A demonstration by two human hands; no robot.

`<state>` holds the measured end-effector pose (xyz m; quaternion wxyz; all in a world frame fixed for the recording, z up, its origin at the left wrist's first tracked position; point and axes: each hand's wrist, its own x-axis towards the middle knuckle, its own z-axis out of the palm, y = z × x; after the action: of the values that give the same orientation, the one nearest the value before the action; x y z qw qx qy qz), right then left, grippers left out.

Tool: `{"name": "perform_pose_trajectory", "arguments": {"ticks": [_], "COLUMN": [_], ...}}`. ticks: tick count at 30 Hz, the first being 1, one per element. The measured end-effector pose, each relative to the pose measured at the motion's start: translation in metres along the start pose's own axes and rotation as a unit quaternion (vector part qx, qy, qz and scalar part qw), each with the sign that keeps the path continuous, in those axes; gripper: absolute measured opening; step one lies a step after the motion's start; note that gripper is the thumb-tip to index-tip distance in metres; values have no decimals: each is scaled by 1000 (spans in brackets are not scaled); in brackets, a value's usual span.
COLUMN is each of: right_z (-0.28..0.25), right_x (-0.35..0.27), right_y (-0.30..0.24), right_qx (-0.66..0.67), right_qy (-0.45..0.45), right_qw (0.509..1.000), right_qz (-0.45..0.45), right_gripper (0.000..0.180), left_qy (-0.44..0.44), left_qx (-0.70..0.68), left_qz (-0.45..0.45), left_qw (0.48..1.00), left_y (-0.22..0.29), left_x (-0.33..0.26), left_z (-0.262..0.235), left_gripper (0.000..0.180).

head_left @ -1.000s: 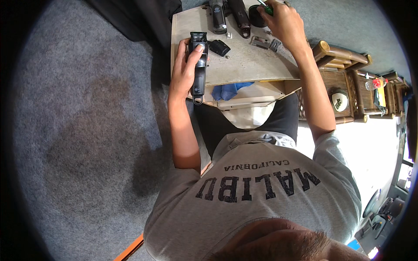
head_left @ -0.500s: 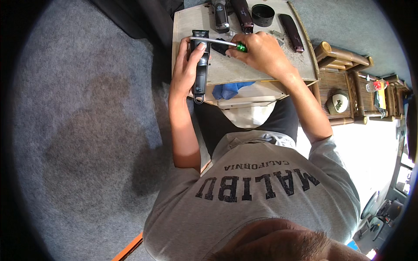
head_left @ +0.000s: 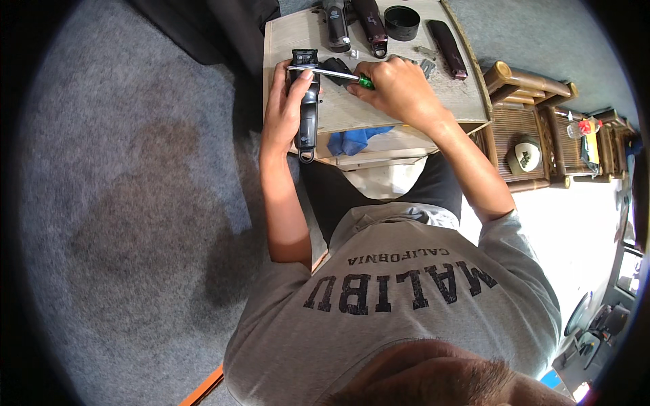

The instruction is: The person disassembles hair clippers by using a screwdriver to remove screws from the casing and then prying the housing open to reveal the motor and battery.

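My left hand (head_left: pixel 279 114) is wrapped around a black hair clipper (head_left: pixel 308 122), which stands lengthwise with its head (head_left: pixel 305 57) away from me and its hanging loop toward me. Closed on the green handle of a screwdriver (head_left: pixel 332 72) is my right hand (head_left: pixel 407 93). The metal shaft runs leftward across the clipper just below its head, with the tip end by my left fingers. My left thumb rests at the shaft. Whether the tip sits against a screw cannot be made out. Under the shaft lies a small black part (head_left: pixel 336 67).
On the light wooden table (head_left: pixel 365 111) lie a black clipper (head_left: pixel 336 27), a maroon clipper (head_left: pixel 370 27), a round black container (head_left: pixel 402 24), a long maroon casing (head_left: pixel 447 51) and small metal parts (head_left: pixel 427 66). A blue cloth (head_left: pixel 357 140) hangs below the tabletop. Bamboo seats (head_left: pixel 514 132) stand at the right.
The screwdriver shaft crosses the clipper slightly lower, nearer to me, and my right hand has come a little nearer too. The whole view has shifted slightly. Both grips stay the same.
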<state>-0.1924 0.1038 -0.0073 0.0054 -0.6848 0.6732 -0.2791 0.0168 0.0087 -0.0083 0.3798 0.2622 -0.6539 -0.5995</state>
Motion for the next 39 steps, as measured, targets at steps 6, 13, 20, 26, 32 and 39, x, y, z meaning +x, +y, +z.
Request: {"name": "perform_pose_trajectory", "arguments": {"ticks": [6,13,20,26,32,39], "right_z": [-24,-76,-63,-50,-11,0], "right_x": [10,48,44,28,24,27], "right_y": [15,61,62,34,20,8], "right_qx": [52,-23,-45,1,-4,-36], "right_qy": [50,194,207,113,89,57], "right_qw": [996,968,965,988,995,995], "right_qz": [50,159,152,108,47,77], "right_gripper": [33,25,24,35,30,29], "left_qy": [2,7,6,4,11,7], "left_qx": [-4,7,19,8,0,10], "left_qz": [-15,-3,1,-3,-4,-11], "left_qw": [1000,1000,1000,1000,1000,1000], "left_y": [4,1,2,3,3,1], "left_x": [-1,1,0,0,0,0], "left_z": [2,2,2,2,3,1], "left_gripper": [28,27,27,27,28,29]}}
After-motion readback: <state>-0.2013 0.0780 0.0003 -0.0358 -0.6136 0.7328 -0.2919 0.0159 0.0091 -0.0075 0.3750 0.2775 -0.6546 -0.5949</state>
